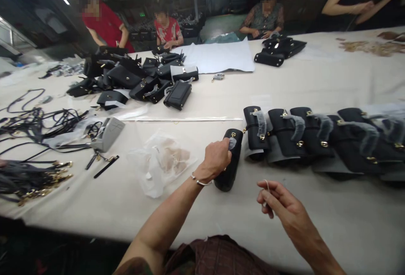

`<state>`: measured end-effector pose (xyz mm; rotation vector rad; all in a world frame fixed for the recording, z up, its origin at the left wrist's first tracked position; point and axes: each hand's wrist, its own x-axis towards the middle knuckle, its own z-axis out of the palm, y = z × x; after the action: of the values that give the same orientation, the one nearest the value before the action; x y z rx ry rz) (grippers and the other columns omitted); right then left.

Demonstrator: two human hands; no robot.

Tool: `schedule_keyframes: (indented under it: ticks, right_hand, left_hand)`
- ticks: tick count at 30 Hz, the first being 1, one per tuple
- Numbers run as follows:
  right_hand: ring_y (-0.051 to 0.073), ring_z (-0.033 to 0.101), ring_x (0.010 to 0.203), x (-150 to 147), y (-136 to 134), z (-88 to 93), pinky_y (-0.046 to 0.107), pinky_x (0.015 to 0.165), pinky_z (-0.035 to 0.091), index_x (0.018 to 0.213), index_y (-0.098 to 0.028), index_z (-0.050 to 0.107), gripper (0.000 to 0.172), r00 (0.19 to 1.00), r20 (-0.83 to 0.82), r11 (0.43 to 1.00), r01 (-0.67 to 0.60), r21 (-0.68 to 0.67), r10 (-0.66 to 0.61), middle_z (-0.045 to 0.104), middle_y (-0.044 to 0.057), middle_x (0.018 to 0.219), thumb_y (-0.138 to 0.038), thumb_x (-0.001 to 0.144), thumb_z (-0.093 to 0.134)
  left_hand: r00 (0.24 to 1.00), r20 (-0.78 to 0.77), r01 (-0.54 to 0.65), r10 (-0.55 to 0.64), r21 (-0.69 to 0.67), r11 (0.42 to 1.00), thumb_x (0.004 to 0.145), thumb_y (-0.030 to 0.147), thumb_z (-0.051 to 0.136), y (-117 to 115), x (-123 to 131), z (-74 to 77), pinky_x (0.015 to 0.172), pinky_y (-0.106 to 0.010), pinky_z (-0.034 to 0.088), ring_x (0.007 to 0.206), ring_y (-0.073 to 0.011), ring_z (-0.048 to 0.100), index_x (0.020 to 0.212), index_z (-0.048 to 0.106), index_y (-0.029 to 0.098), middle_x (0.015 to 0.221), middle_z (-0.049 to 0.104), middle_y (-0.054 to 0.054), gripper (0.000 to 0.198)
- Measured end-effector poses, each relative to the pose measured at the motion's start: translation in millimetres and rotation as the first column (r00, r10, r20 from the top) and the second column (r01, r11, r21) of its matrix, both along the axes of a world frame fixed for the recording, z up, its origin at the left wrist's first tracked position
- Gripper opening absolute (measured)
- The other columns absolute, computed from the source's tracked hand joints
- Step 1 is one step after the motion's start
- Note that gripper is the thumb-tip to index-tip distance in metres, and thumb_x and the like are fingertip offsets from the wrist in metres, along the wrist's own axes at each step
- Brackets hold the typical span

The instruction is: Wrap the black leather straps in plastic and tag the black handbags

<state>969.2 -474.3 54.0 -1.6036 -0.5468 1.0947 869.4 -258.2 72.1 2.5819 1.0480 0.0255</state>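
Probably midway. Gripping a black handbag [229,163] on the counter [316,85] with left hand [217,159] fingers curled shut; pinching a thin white string [266,183] in the right hand [280,203] at 5 o'clock. Lined up toward 3 o'clock: wrapped handbags [316,138]. Waiting toward 10 o'clock: heaped handbags [136,79].

The left arm [171,220] is reaching forward from the lower middle of the view, bare and nearly straight, the forearm angling up and to the right. The left hand [217,159] is showing its back to the camera, knuckles up, fingers curling over and down in a firm, closed grip (the fingertips themselves are lying out of sight). The right arm [311,245] is coming in from the lower right, nearer to the body. The right hand [278,202] is hovering with thumb and forefinger pinching together, the other fingers curling loosely inward. The two hands are sitting near each other, not touching.
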Motion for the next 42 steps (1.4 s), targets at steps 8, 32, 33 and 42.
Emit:
schedule_keyframes:
  ticks: [8, 32, 33, 42]
  right_hand:
    - [0.011, 0.041, 0.05, 30, 1, 6.3, 0.025, 0.047, 0.033, 0.116, -0.02, 0.05, 0.055, 0.987, 0.162, 0.999, -0.009, -0.043, 0.015, 0.055, -0.004, 0.065, -0.06, 0.08, 0.065]
    - [0.004, 0.033, 0.045, -31, 102, -36.4, 0.019, 0.041, 0.02, 0.084, -0.019, 0.052, 0.036, 0.758, -0.42, 0.837, -0.547, 0.008, 0.499, 0.05, -0.007, 0.06, -0.039, 0.072, 0.079]
    - [0.003, 0.033, 0.044, -29, 102, -36.4, 0.019, 0.041, 0.02, 0.082, -0.018, 0.052, 0.036, 0.748, -0.445, 0.841, -0.541, 0.022, 0.493, 0.05, -0.007, 0.06, -0.039, 0.072, 0.081]
    - [0.01, 0.059, 0.055, -32, 99, -31.0, 0.024, 0.059, 0.05, 0.092, -0.016, 0.062, 0.036, 0.734, -0.554, 0.898, -0.437, 0.055, 0.391, 0.068, 0.002, 0.074, -0.042, 0.075, 0.08]
  left_hand:
    - [0.857, 0.391, 0.431, -0.335, -0.188, 0.883, 0.074, -0.002, 0.043, 32, -21, 23.4, 0.086, -0.027, 0.049, 0.091, -0.0166, 0.065, 0.091, 0.071, 0.021, 0.098, 0.07, -0.003, 0.04]
    - [0.794, 0.604, 0.356, -0.069, -0.37, 0.858, 0.091, 0.02, 0.062, 2, -91, -59.1, 0.088, -0.025, 0.051, 0.094, -0.014, 0.065, 0.117, 0.071, 0.023, 0.106, 0.065, -0.005, 0.027]
    - [0.787, 0.609, 0.367, -0.1, -0.332, 0.869, 0.092, 0.022, 0.06, 3, -92, -60.8, 0.087, -0.024, 0.052, 0.093, -0.0137, 0.066, 0.116, 0.071, 0.023, 0.105, 0.066, -0.005, 0.026]
    - [0.865, 0.493, 0.149, -0.1, -0.062, 0.987, 0.101, 0.024, 0.04, -23, -87, -66.5, 0.071, -0.025, 0.049, 0.076, -0.014, 0.058, 0.088, 0.061, 0.018, 0.086, 0.062, -0.004, 0.025]
